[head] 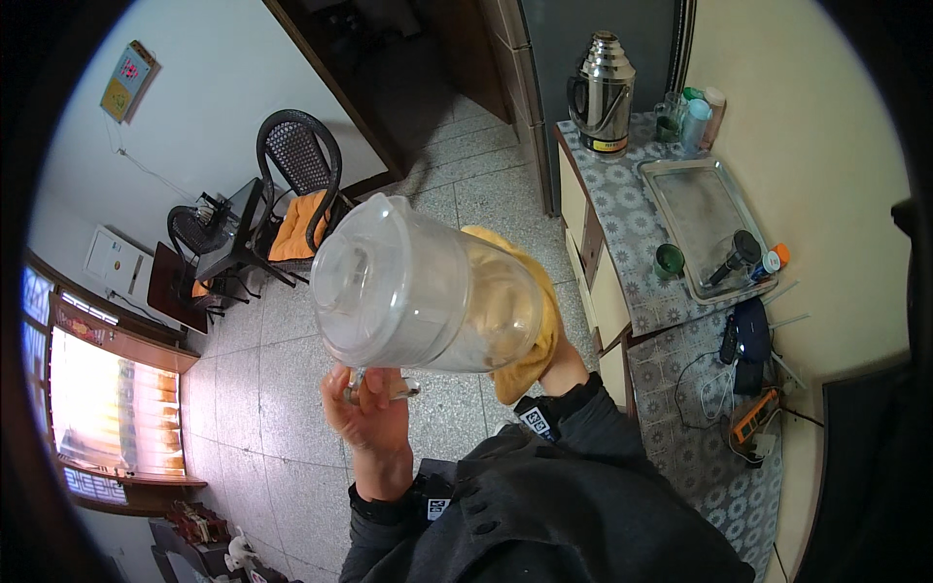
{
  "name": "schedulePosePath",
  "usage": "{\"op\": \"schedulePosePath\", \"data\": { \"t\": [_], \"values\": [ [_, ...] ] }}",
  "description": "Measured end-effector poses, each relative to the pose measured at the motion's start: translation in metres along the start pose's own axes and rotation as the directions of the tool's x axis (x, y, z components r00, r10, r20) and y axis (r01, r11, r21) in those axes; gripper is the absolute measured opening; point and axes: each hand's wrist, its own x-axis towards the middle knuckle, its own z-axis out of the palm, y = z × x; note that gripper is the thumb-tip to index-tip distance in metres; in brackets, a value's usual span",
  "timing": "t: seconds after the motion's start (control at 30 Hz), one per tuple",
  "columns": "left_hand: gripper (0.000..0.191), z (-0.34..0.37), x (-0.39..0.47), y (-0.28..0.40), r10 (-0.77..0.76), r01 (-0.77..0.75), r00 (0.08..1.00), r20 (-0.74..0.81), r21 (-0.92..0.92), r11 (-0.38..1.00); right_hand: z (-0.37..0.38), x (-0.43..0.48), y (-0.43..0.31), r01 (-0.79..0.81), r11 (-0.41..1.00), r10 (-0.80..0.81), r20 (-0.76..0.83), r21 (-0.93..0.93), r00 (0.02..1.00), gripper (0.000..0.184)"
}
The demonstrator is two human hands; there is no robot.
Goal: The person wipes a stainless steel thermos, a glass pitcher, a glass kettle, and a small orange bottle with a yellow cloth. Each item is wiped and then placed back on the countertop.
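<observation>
A large clear pitcher (430,291) is held up in front of me, tilted onto its side. Its lidded end, with a spout, points left and its base points right. My left hand (368,408) grips the pitcher's clear handle (404,388) from below. Against the base lies a yellow cloth (548,321), wrapped around the pitcher's far side. My right hand (563,361) holds this cloth to the pitcher; its fingers are hidden behind the cloth and pitcher.
To the right, a cabinet with a patterned cover (609,211) bears a steel thermos (606,98), a metal tray (703,197) and a green glass (668,260). Nearer stand a router (752,328) and an orange power strip (756,417). A wicker chair (299,153) stands left.
</observation>
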Motion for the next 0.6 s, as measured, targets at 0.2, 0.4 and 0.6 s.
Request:
{"op": "schedulePosePath", "data": {
  "t": [0.2,0.4,0.6],
  "values": [
    [0.04,-0.001,-0.003,-0.014,0.132,-0.08,0.921,-0.366,0.154,0.985,-0.004,-0.009,0.031,-0.034,0.969,0.027,-0.034,-0.244,0.999,0.04],
    [0.047,0.013,0.002,-0.014,0.138,-0.056,0.839,-0.526,0.17,0.984,-0.026,-0.013,0.031,0.101,0.995,-0.101,0.029,-0.004,0.994,0.042],
    [0.044,0.031,-0.001,-0.021,0.076,0.015,0.883,-0.463,0.19,0.982,-0.057,-0.01,0.005,0.051,0.997,-0.061,0.162,0.065,0.985,0.045]
  ]
}}
